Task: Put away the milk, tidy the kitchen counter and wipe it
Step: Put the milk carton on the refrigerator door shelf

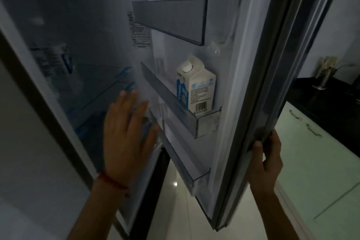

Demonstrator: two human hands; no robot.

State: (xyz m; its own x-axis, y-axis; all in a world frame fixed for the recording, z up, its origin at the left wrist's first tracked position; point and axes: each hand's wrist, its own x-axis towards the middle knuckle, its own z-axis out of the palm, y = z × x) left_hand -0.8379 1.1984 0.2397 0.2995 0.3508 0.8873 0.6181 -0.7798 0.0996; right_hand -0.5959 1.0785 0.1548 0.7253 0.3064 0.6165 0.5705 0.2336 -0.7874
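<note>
A white and blue milk carton (196,85) stands upright in the middle shelf (206,122) of the open fridge door (272,76). My right hand (266,163) grips the door's outer edge low down, fingers wrapped around it. My left hand (126,132) hovers flat with fingers spread in front of the fridge's interior, to the left of the carton and apart from it. It holds nothing. A red bracelet sits on that wrist.
The fridge body (68,64) fills the left, dim inside. An upper door shelf (171,19) holds nothing I can see. At the right, a black counter (319,99) carries a metal utensil holder (321,80); white cabinet doors (311,161) lie below. Pale floor tiles show under the door.
</note>
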